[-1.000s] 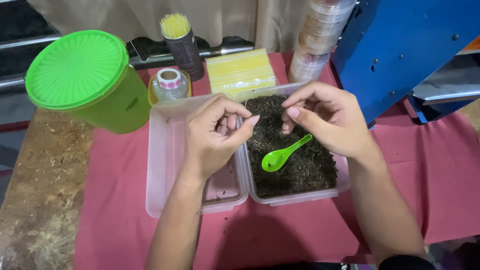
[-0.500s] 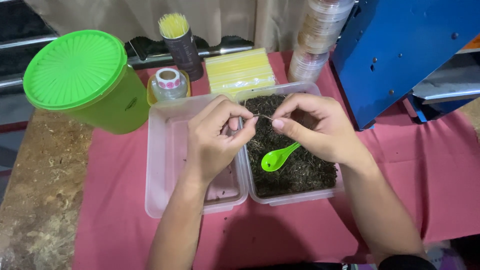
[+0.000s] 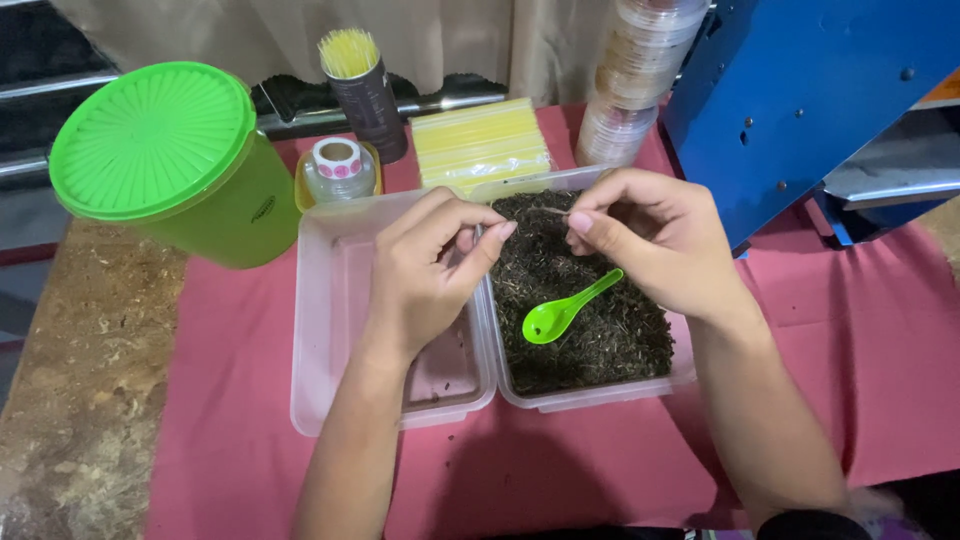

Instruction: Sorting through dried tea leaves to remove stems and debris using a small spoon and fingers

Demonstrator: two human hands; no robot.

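Crosswise, thin stick point(image 3: 553, 211) spans between hands point(image 3: 540, 250).

Left hand point(image 3: 425, 275): forearm enters from bottom edge, wrist bent slightly inward, fingers curled, thumb and forefinger pinched together. Right hand point(image 3: 650, 240): forearm angled in from lower right, fingers curled, thumb against forefinger, fingertips facing left hand, near but apart.

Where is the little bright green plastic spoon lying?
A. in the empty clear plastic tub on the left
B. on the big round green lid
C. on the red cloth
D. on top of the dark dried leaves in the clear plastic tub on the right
D: the little bright green plastic spoon rests on the dark dried leaves that fill the right-hand clear plastic tub, just below the right hand.
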